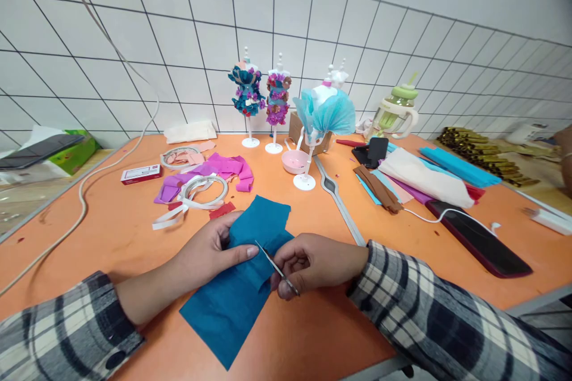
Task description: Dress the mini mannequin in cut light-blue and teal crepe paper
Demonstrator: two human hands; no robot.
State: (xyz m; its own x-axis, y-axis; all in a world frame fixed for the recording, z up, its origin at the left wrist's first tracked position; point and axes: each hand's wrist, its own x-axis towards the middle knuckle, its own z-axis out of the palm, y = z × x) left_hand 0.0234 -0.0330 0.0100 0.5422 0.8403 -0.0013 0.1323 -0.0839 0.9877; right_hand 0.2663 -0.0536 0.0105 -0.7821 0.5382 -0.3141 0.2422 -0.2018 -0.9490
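Note:
A sheet of teal crepe paper spans the space between my hands, above the orange table. My left hand pinches it along its left side, thumb on top and fingers behind. In my right hand is a small pair of scissors, fingers closed around the handles. The blades lie across the paper at a cut in its right side, their tips close to my left thumb. Part of the handles is hidden by my fingers.
Small dress forms in paper outfits stand at the back. White tape rolls and magenta paper strips lie left. A pink bowl is mid-table. Folded crepe paper, a phone and a green-lidded bottle are right.

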